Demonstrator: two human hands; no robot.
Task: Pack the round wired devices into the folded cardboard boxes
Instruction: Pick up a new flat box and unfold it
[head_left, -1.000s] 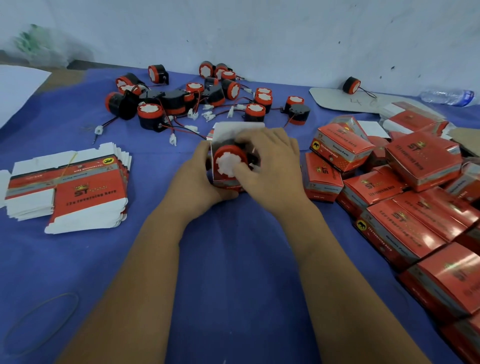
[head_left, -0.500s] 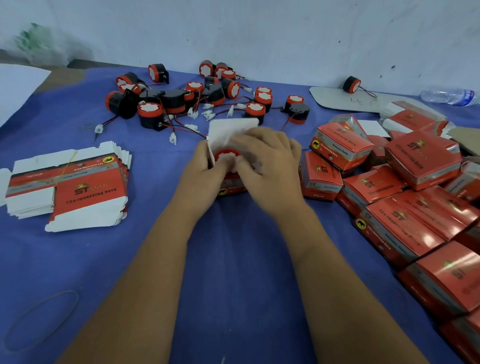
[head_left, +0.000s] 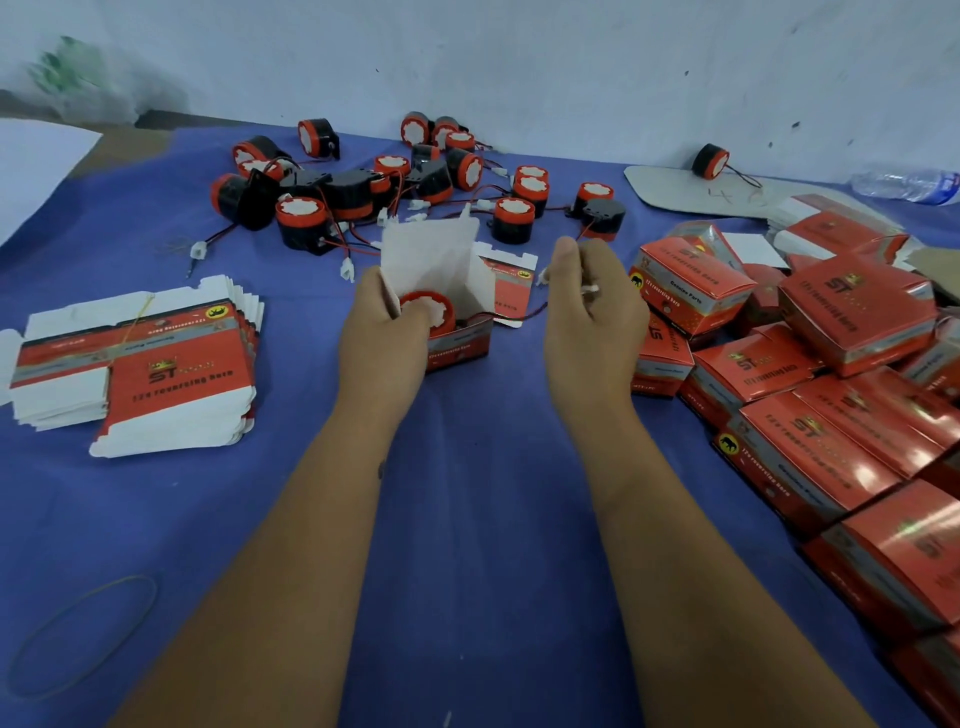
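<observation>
desk (head_left: 467, 571) blue cloth | packed boxes (head_left: 810, 415) piled right of open box | flat cartons (head_left: 156, 374) stacked left of it | loose devices (head_left: 415, 182) behind it | open box (head_left: 457, 312) holds round device (head_left: 427, 310) | left hand (head_left: 384, 338) grips box and device | right hand (head_left: 592, 312) pinches its wire connector (head_left: 589, 292)

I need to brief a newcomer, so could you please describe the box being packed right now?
On the blue table, between the person's hands, stands one open box. Unlike the closed boxes at right, its white flaps stand up and a round device shows inside.
</observation>
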